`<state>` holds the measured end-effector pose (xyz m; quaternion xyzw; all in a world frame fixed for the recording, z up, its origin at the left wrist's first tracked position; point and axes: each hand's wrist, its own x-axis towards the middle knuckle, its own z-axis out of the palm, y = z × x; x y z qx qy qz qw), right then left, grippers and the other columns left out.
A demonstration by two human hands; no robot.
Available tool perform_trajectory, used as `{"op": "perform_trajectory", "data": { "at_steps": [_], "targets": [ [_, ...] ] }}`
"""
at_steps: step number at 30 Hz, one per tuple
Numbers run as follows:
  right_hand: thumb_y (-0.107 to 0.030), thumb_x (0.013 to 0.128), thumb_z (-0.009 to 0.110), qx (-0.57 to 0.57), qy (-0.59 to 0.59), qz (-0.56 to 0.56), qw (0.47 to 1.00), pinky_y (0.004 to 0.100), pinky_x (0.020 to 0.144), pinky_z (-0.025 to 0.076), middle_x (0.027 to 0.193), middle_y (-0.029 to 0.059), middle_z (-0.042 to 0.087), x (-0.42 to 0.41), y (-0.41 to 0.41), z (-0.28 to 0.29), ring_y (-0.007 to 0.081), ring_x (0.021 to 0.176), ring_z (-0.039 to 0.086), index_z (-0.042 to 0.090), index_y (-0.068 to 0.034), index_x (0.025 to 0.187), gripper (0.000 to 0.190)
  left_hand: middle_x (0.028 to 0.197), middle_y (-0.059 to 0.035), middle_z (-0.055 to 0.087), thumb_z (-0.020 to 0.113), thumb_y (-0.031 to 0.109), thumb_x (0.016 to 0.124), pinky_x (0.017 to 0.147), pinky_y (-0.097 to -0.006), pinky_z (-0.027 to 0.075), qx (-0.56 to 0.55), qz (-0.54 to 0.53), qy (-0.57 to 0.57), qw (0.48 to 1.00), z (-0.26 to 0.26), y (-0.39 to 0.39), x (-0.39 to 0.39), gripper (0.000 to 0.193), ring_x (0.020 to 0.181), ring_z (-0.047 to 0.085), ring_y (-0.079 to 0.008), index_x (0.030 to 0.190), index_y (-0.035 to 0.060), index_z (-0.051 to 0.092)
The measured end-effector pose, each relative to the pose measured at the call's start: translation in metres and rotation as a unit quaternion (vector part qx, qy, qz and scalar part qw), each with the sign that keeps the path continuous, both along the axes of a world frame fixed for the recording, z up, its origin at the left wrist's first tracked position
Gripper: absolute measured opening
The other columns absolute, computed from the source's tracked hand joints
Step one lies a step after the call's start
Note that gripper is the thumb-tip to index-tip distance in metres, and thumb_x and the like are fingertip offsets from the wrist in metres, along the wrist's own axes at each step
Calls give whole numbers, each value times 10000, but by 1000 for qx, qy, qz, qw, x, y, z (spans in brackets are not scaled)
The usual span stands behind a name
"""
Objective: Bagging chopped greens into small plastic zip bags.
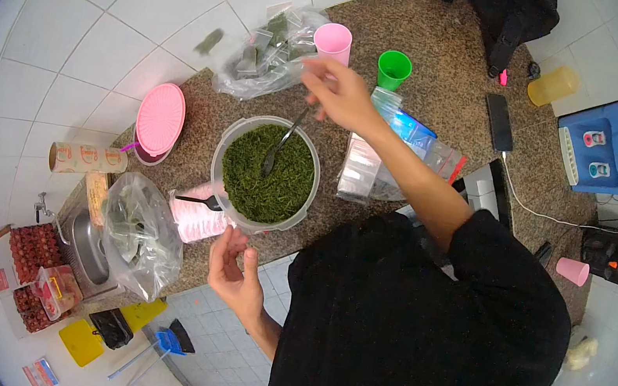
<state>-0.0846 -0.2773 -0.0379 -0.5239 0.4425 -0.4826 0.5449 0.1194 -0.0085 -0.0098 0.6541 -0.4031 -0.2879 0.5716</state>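
My right hand (338, 93), blurred and empty with its fingers apart, is above the counter near a pink cup (333, 42). Close below its fingers is the handle of a dark spoon (275, 156), which lies in a clear round tub (315, 185) of chopped green herb (242, 183). My left hand (238, 272) is at the tub's near side, palm turned up, fingers loosely curled with nothing in them. A small packet of green herb (209, 41) shows blurred against the wall tiles, left of a clear bag (266, 77) of similar packets. A black spoon (198, 200) lies over pinkish plastic packets (198, 222).
Clear zip bags (360, 167) lie right of the tub, near a green cup (393, 71). A pink-lidded container (160, 119), a cardboard roll (88, 159), a large plastic bag (143, 235) and a sink (89, 245) are at left. A phone (499, 122) with a cable lies at right.
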Motion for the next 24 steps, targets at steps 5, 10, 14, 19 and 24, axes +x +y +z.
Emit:
{"op": "perform_trajectory", "data": {
  "at_steps": [5,10,14,19,24],
  "targets": [
    [-174,893,720,-75,335,8,939,427,762,597,933,177,753,-85,25,-67,326,746,734,763,-14,927,169,1147,-131,681,755,75,941,912,-340,545,25,-15,14,999,1,1,-6,337,1021,675,-201,1241,-59,683],
    [-179,856,726,-113,559,-33,821,494,810,579,892,179,734,-115,22,-124,393,881,716,766,-41,885,147,1117,-127,694,727,29,949,920,-345,551,34,-37,29,998,-3,-6,-8,268,1014,684,-199,1204,-49,704],
    [-151,868,669,-45,571,43,819,521,820,583,957,218,723,-125,11,-143,410,911,720,747,-15,911,163,1096,-125,706,729,16,944,916,-346,551,40,-64,21,997,-1,-14,-11,234,1013,685,-198,1170,-41,716],
    [-120,893,608,-140,556,-30,819,533,817,576,911,234,723,-126,12,-156,410,885,723,694,19,963,178,1086,-125,711,732,8,937,918,-339,545,27,-94,13,995,-1,-17,-10,180,1013,683,-203,1110,-40,717],
    [-89,917,648,-118,480,-25,869,485,773,559,897,214,706,-119,28,-112,415,850,695,637,-7,1015,128,1044,-133,721,735,-16,920,908,-329,533,35,-84,22,996,2,-19,-19,112,981,682,-206,1030,-33,723]
  ]
}}
